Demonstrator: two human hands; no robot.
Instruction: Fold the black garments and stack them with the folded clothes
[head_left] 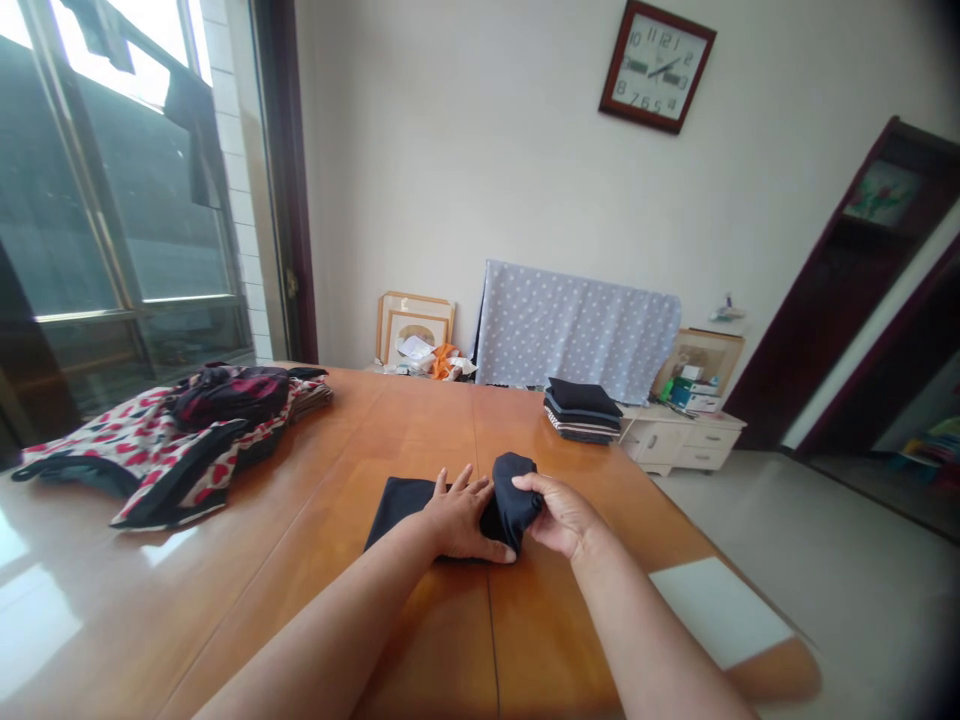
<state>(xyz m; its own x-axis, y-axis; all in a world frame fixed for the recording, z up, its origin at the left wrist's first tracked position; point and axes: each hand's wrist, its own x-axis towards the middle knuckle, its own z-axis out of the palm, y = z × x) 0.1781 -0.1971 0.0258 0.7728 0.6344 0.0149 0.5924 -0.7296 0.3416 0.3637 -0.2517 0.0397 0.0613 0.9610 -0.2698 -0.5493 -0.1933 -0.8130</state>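
Observation:
A dark navy cloth (401,500) lies on the wooden table (315,600), partly folded. My left hand (461,520) lies flat on its middle with fingers spread, pressing it down. My right hand (559,515) is closed on the cloth's right end, which is lifted and curled over toward the left hand.
A stack of folded dark cloths (583,410) sits at the table's far right edge. A heap of red-patterned and dark clothes (172,435) covers the far left. A white sheet (716,610) lies at the near right edge. Beyond are a dotted-cloth-covered item (577,325) and a low cabinet (682,440).

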